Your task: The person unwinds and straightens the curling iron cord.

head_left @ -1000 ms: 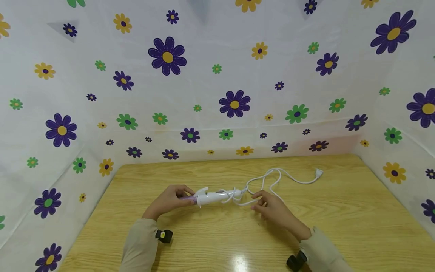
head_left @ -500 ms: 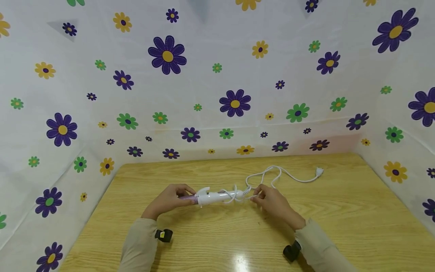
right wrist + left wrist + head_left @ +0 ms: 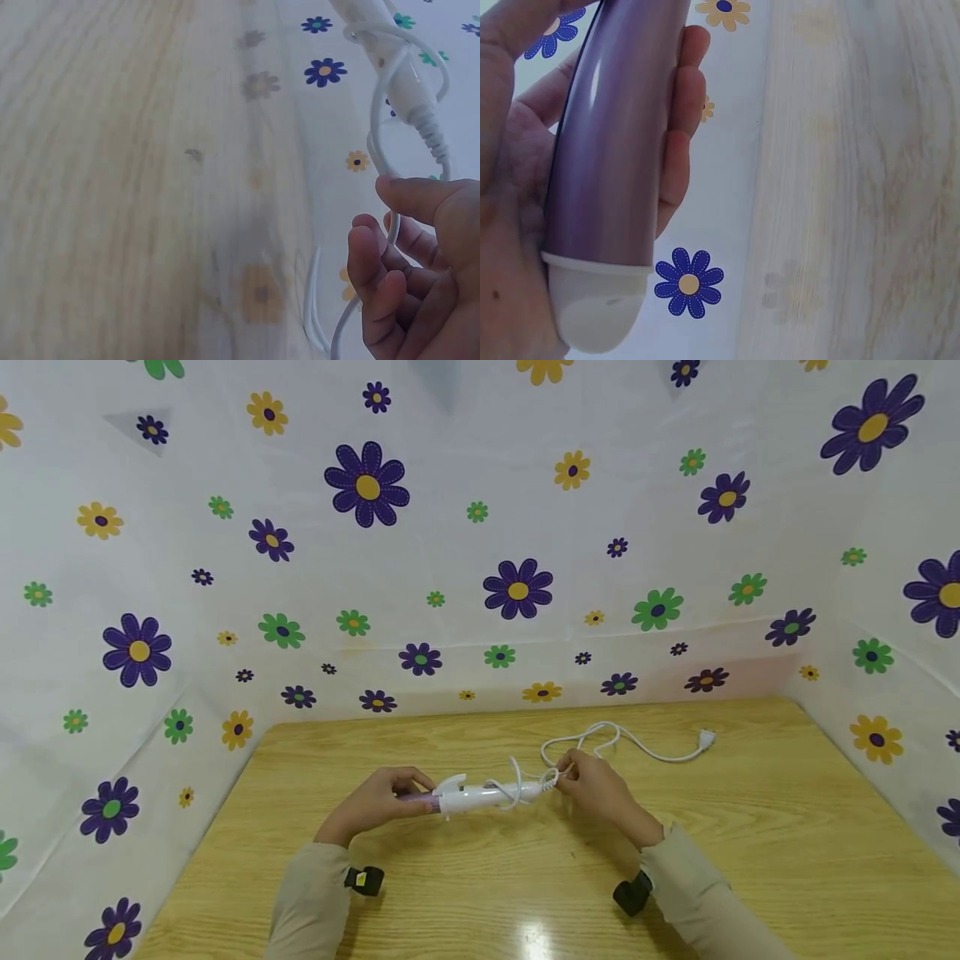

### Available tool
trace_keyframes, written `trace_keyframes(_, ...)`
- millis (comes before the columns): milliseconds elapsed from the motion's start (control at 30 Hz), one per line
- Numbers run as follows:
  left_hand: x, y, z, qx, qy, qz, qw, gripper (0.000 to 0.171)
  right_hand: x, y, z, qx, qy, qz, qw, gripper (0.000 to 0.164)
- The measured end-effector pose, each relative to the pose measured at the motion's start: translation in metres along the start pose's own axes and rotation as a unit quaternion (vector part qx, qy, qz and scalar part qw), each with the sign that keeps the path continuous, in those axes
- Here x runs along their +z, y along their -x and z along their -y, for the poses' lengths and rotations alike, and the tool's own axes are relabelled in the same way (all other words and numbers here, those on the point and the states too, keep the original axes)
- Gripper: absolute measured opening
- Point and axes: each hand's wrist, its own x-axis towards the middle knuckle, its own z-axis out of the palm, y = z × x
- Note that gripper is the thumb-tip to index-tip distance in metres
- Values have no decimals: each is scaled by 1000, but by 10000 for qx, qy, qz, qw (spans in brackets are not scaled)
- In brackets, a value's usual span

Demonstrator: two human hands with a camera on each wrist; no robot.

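Observation:
A curling iron [image 3: 480,797] with a white handle and a purple barrel is held level, close over the table. My left hand [image 3: 381,806] grips its barrel [image 3: 619,142], fingers wrapped round it; the white tip [image 3: 596,307] shows by the palm in the left wrist view. The white cord [image 3: 516,777] loops loosely round the handle. Just beyond the handle's end, my right hand [image 3: 600,789] pinches the cord between thumb and fingers. In the right wrist view the cord [image 3: 381,112] runs from the looped handle [image 3: 390,64] down into the right hand [image 3: 420,262].
The rest of the cord lies in a loose loop on the wooden table [image 3: 450,893], ending in a white plug [image 3: 706,740] at the back right. A white flowered cloth [image 3: 450,543] stands behind and at both sides of the table.
My right hand has moved left and back, from open beside the cord to pinching it near the handle's end. The cord's loop round the handle stands higher. My left hand stays put.

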Motion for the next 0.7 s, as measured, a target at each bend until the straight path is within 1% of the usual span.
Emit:
trace_keyframes(67,0,0,0,18,15,16,10000,28,-4,-2,1,31,-10,-50,10000,13)
trace_keyframes(133,1,0,2,21,-10,29,10000,28,-9,-3,3,51,-54,-92,9999,16)
trace_keyframes(233,2,-1,7,3,-101,19,9999,28,-16,-3,8,-45,-168,-150,9997,21)
trace_keyframes(367,4,-2,11,-42,-180,-1,9998,28,-23,2,14,-346,-465,-112,9983,21)
trace_keyframes(500,4,0,10,-62,-242,-54,9997,30,-29,10,17,-675,-684,83,9953,18)
trace_keyframes(600,3,-1,13,-97,-330,-147,9993,31,-33,17,19,-979,-660,202,9928,17)
trace_keyframes(700,1,-2,15,-125,-350,-209,9991,31,-38,25,19,-1338,-449,304,9895,16)
